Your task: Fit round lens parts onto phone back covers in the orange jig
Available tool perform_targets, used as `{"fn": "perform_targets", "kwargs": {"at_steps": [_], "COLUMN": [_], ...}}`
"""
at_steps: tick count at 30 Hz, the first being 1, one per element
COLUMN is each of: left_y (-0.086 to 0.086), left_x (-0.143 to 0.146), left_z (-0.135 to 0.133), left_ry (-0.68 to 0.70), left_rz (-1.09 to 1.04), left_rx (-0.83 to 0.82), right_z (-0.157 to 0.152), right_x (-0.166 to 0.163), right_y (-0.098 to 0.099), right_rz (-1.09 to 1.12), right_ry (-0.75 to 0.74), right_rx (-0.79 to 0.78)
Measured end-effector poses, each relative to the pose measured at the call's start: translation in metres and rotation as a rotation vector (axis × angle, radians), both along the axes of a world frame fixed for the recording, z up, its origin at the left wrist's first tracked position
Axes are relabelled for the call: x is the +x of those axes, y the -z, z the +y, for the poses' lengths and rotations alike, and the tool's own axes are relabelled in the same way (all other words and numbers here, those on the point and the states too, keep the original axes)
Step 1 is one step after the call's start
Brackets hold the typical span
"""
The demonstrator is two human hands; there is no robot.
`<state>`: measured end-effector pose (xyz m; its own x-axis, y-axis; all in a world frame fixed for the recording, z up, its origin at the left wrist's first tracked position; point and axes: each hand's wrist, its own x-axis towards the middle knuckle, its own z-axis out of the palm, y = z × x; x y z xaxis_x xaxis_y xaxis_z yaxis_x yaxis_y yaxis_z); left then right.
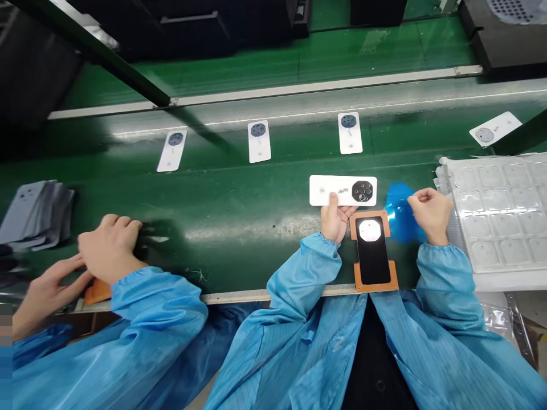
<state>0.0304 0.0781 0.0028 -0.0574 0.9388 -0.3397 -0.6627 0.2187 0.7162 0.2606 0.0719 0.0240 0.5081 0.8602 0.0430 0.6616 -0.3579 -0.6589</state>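
My left hand (335, 221) holds a white phone back cover (331, 191) sideways, thumb on its face and fingers beneath. The cover has a black round camera area at its right end. My right hand (431, 212) is closed in a pinch at the right edge of a crumpled blue film (399, 208); whatever is between its fingertips is too small to make out. Between my hands, at the table's front edge, sits an orange fixture (361, 276) with a black phone-shaped plate (373, 259) in it, showing a bright white round patch near its top.
Several white covers, one of them a phone cover (350, 134), lie spaced along the green surface (222, 210). Clear plastic trays (491, 219) are stacked at right. A co-worker's hands (109, 245) work at left near a stack of grey covers (36, 213). A dark post (123, 68) slants behind.
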Motion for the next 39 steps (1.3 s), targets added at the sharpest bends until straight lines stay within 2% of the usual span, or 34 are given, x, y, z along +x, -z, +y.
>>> {"fn": "perform_targets", "kwargs": {"at_steps": [4, 8, 10, 14, 17, 19, 21, 23, 29, 32, 39], "left_y": [-0.010, -0.022, -0.029, -0.039, -0.037, -0.033, -0.029, -0.027, -0.026, -0.022, -0.013], "left_x": [-0.013, -0.026, -0.036, -0.052, -0.052, -0.047, -0.042, -0.037, -0.035, -0.036, -0.037], "left_z": [0.003, -0.010, -0.022, -0.048, -0.065, -0.073, -0.078, -0.081, -0.085, -0.084, -0.080], "left_ry": [-0.003, 0.073, 0.182, 0.534, 0.611, 0.622, 0.608, 0.577, 0.596, 0.606, 0.642], "left_rz": [0.039, 0.289, 0.538, 1.000, 1.344, 1.535, 1.640, 1.703, 1.794, 1.797, 1.901], "left_rx": [0.039, 0.216, 0.400, 0.963, 1.169, 1.211, 1.260, 1.292, 1.286, 1.282, 1.157], "right_z": [-0.012, -0.024, -0.032, -0.052, -0.070, -0.080, -0.088, -0.091, -0.087, -0.084, -0.079], "right_x": [0.034, 0.042, 0.042, 0.035, 0.020, 0.007, -0.006, -0.017, -0.026, -0.025, -0.028], "right_y": [0.016, 0.019, 0.009, -0.018, -0.030, -0.034, -0.034, -0.033, -0.027, -0.023, -0.016], "right_rz": [-0.155, -0.198, -0.180, -0.128, -0.121, -0.124, -0.163, -0.257, -0.509, -0.528, -0.530], "right_ry": [-0.057, -0.107, -0.163, -0.335, -0.568, -0.772, -0.949, -1.035, -1.085, -1.106, -1.117], "right_rx": [-0.152, -0.049, 0.019, 0.096, 0.152, 0.194, 0.233, 0.274, 0.348, 0.313, 0.305]}}
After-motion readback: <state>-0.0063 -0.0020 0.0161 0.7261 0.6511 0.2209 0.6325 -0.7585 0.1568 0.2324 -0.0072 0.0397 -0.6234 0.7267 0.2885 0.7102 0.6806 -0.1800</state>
